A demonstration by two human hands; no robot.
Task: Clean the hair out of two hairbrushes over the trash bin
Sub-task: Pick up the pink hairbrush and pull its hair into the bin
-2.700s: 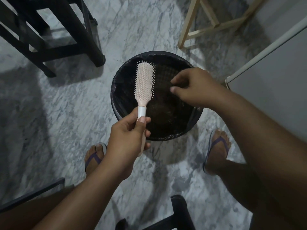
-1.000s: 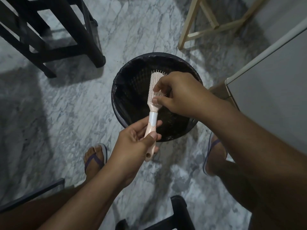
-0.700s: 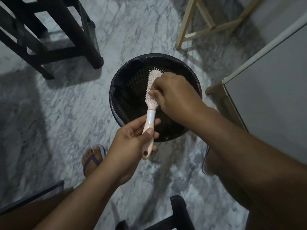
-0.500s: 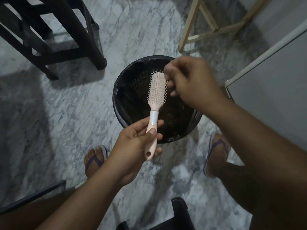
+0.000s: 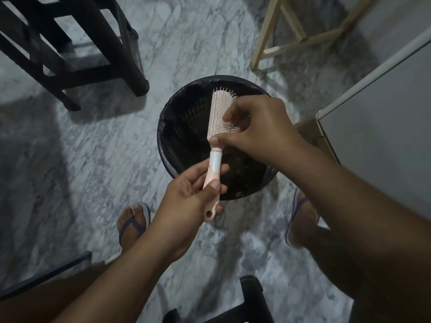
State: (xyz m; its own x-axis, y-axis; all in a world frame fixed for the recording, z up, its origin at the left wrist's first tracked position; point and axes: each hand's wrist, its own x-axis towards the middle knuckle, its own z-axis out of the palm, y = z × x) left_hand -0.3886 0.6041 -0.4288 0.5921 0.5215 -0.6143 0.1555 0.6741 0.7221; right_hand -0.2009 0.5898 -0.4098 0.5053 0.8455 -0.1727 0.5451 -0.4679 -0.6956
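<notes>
Pink is the hairbrush we hold over the black bin, left hand curled round its handle, right hand pinching its bristles, above a grey marble floor near a dark stool.

hairbrush 1 | trash bin 1 | hands 2 | flip-flops 2
</notes>
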